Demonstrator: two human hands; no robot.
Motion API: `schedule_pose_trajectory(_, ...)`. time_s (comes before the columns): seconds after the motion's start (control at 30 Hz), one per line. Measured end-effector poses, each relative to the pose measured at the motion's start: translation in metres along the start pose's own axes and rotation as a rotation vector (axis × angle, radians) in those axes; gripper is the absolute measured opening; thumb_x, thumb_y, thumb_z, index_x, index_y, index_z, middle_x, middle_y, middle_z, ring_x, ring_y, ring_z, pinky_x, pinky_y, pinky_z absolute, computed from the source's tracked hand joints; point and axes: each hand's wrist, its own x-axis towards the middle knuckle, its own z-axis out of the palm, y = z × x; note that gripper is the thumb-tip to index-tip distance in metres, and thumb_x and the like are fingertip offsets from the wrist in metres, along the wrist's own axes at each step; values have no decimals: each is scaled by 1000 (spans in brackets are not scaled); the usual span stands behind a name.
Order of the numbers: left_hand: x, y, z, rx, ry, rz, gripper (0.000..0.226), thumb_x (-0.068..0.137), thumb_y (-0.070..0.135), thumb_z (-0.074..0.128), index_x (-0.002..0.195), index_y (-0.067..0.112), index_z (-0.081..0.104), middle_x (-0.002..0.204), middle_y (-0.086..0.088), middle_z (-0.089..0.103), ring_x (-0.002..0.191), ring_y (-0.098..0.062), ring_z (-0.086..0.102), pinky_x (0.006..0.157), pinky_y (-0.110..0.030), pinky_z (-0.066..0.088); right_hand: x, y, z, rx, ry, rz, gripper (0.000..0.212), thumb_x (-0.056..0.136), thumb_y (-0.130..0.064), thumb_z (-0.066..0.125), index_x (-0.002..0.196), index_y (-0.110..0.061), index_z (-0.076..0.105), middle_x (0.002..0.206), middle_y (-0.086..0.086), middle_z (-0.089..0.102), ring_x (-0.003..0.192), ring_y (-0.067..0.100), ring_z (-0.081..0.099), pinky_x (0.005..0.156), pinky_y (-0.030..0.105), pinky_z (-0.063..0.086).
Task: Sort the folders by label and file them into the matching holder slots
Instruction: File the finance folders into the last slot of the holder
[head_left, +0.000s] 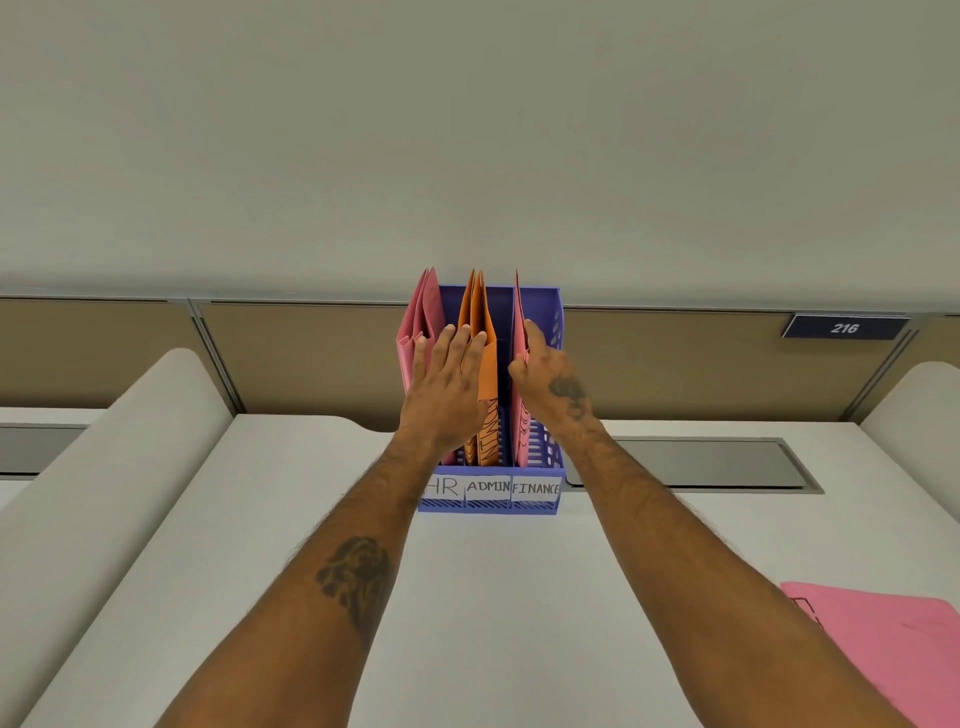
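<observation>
At the lower right of the frame a pink folder (883, 639) lies flat on the desk (493, 597). At centre, the blue holder (540, 506) reads "HR", "ADMIN", "FINANCE". The left hand (441, 389) rests flat, unclenched, against the orange folders (485, 358) in ADMIN; the right hand (545, 379) pinches a pink folder (519, 332) in FINANCE. A plaque (845, 328) reads "216".

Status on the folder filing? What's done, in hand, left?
Done: pink folders stand in the HR slot and orange folders in ADMIN of the blue holder.

In hand: the right hand has its grip on a pink folder standing in the FINANCE slot; the left hand rests flat against the orange ones.

Left: at least one pink folder on the desk, label unreadable.
</observation>
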Motion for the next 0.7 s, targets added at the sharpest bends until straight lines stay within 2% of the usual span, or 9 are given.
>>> schedule_pose_trajectory(0.2, -4, 1, -9, -55, -35, -5, 86, 95, 35, 52, 158, 20, -5, 167, -4, -7, 152, -24, -15, 119, -49, -13, -5, -3, -15, 44, -127, 109, 72, 99, -33, 49, 154, -18, 4, 135, 16, 52, 101, 28, 64, 84, 44, 57)
schedule_pose_trajectory(0.37, -18, 5, -20, -84, -16, -6, 87, 93, 31, 53, 157, 21, -4, 167, -5, -7, 152, -25, -15, 120, -46, -10, -25, 6, -27, 11, -181, 128, 90, 95, -31, 56, 153, -22, -14, 122, 17, 60, 76, 17, 59, 64, 30, 50)
schedule_pose_trajectory(0.43, -27, 7, -23, -78, -1, -8, 86, 93, 34, 53, 157, 21, -3, 167, -6, -5, 153, -26, -12, 120, -47, -8, -36, 10, -28, -17, -168, 126, 89, 96, -32, 54, 152, -23, -14, 122, 16, 60, 76, 15, 57, 65, 31, 50)
schedule_pose_trajectory(0.47, -32, 9, -24, -80, 5, -7, 85, 93, 35, 52, 157, 21, -2, 167, -7, -4, 153, -26, -11, 120, -47, -7, -44, 12, -28, -24, -166, 119, 87, 96, -34, 53, 152, -23, -13, 126, 16, 57, 84, 18, 60, 71, 34, 54)
schedule_pose_trajectory(0.53, -43, 12, -24, -86, 7, -6, 85, 94, 39, 52, 158, 20, -1, 167, -7, -3, 153, -26, -12, 120, -49, -6, -60, 18, -28, -34, -188, 90, 85, 97, -39, 51, 153, -24, -11, 144, 14, 43, 115, 26, 57, 88, 43, 55)
schedule_pose_trajectory(0.6, -54, 16, -23, -74, -3, -14, 87, 95, 43, 51, 158, 20, -4, 167, -7, -7, 151, -24, -18, 121, -51, -5, -74, 25, -27, -98, -237, 65, 86, 96, -44, 51, 153, -23, -9, 158, 12, 21, 140, 31, 33, 104, 48, 45)
schedule_pose_trajectory(0.7, -71, 24, -21, -76, -32, -52, 88, 96, 52, 45, 157, 21, -11, 166, -6, -15, 145, -19, -30, 119, -51, -8, -92, 35, -26, -272, -300, 31, 88, 94, -60, 41, 153, -22, -12, 163, 11, -4, 149, 32, 1, 116, 52, 26)
